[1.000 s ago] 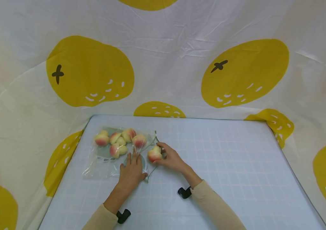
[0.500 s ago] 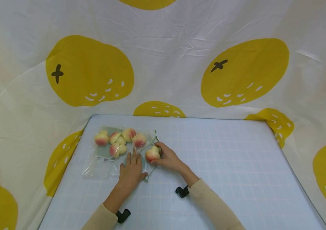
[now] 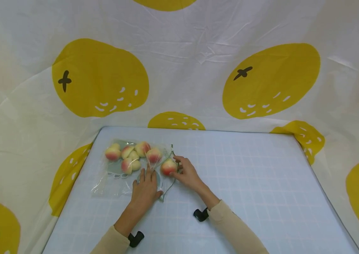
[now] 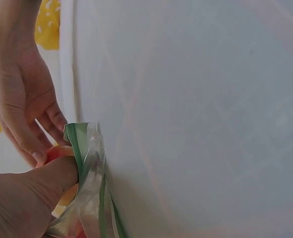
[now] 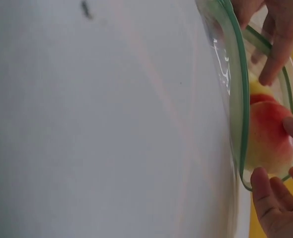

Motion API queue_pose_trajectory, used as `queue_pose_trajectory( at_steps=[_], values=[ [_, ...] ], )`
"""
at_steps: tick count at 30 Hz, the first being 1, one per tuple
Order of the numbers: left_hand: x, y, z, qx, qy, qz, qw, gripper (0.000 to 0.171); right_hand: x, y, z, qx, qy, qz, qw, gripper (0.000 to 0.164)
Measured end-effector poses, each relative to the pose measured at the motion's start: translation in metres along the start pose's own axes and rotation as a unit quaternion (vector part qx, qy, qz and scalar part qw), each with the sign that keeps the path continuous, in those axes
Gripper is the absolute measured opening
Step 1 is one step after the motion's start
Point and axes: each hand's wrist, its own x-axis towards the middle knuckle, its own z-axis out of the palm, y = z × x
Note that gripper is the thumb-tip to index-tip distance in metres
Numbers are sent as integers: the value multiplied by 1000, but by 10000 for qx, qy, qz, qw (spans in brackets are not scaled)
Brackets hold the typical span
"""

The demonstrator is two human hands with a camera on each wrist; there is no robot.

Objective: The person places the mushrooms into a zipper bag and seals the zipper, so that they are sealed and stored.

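Note:
A clear zip bag [image 3: 101, 183] with a green seal lies on the left part of the table, holding several red-and-yellow peaches [image 3: 136, 164]. At its mouth sits another peach [image 3: 168, 168], seen just inside the green rim [image 5: 244, 94] in the right wrist view. My right hand [image 3: 189, 174] is at that peach, its thumb touching the red side and the fingertips spread at its lower edge. Palm down, my left hand [image 3: 143, 192] rests on the bag, fingers extended, thumb beside the seal. The left wrist view shows the seal [image 4: 76, 144] raised next to the left thumb.
A pale checked cloth covers the table [image 3: 255, 183], bounded behind by its far edge. Beyond hangs a white curtain [image 3: 179, 81] with large yellow fruit prints. Black wrist cameras [image 3: 200, 214] are strapped below both hands.
The peach at the bag's mouth has turned, now showing a rounder red side. My right fingers have loosened around it, with the thumb now against its side. My left hand has stayed still.

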Motion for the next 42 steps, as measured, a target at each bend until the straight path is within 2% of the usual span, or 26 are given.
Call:
queue_pose_trajectory(
  at_steps=[5,11,19,23,27,31,35,37,42],
  values=[
    [-1,0,-2,28,110,72,9999,90,-1,-1,1,-147,516,106,9985,53],
    [-2,0,-2,124,225,147,9996,89,1,-2,5,256,821,194,9961,44],
    [0,1,-1,47,193,123,9997,90,3,-3,9,587,702,250,9955,40],
    [1,1,-2,68,167,120,9998,91,3,-4,10,808,507,247,9951,43],
    [2,1,-2,65,196,139,9997,91,1,-7,13,1016,239,63,9945,44],
    [1,2,-4,56,225,177,9996,93,0,-25,10,1609,-161,-104,9868,46],
    [0,1,-5,42,244,220,9995,92,3,-40,8,2051,-476,32,9776,48],
    [-1,1,-5,28,276,240,9993,90,5,-40,11,2279,-520,186,9721,49],
    [-2,2,-7,-46,359,283,9989,87,13,-22,27,3111,-460,712,9466,52]
  ],
)
